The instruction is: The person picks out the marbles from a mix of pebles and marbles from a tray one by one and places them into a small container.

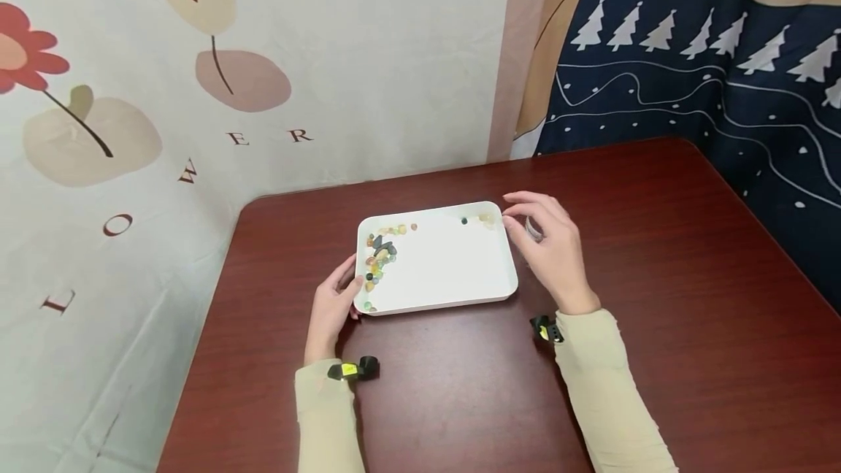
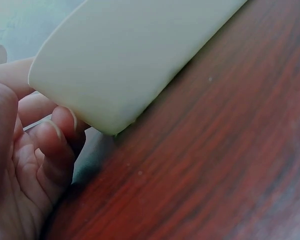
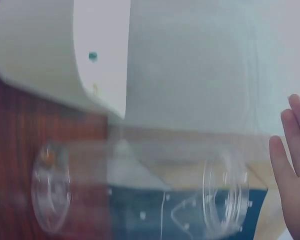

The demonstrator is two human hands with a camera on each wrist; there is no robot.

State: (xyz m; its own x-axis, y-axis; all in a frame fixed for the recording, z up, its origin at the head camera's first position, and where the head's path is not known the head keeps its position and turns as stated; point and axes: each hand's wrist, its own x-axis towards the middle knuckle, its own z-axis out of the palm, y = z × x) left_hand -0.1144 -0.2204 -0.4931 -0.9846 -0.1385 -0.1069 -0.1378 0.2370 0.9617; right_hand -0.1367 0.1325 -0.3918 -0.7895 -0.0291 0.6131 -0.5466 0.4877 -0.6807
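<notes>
My left hand (image 1: 333, 306) grips the left side of a white tray (image 1: 453, 268), thumb over the rim. In the left wrist view, bent fingertips (image 2: 57, 132) lie under the tray's corner. Colourful pebbles (image 1: 377, 261) are bunched along the tray's left side; a dark green pebble (image 1: 464, 221) and pale yellowish ones (image 1: 486, 218) lie near its far right corner. My right hand (image 1: 550, 248) is above a clear jar (image 3: 140, 190) beside the tray, fingers extended and apart, nothing visible between them. Inside the upright jar, an orange pebble (image 3: 48, 157) shows low down.
The tray and jar stand on a reddish-brown wooden table (image 1: 447, 385). A pale cloth with flower prints (image 1: 394, 79) hangs behind it, with a dark blue tree-patterned cloth (image 1: 657, 101) at the back right.
</notes>
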